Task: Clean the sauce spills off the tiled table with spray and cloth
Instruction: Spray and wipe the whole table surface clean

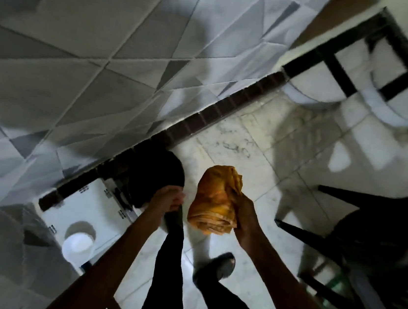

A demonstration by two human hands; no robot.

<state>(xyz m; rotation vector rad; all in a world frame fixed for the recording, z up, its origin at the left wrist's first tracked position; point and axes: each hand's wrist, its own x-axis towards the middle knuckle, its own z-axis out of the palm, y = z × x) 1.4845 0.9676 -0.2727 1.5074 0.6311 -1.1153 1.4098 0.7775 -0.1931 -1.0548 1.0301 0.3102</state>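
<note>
My right hand (244, 218) clutches the orange cloth (215, 199) by its bunched lower end, over the floor (237, 143) just off the tabletop (80, 62); it looks light, soft and floppy, best held wadded, while I cannot tell whether my left hand (167, 200) grips anything.

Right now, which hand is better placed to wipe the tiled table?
Probably the right hand: it grips the bunched orange cloth. The left hand is nearer the tiled table but has no cloth.
</note>
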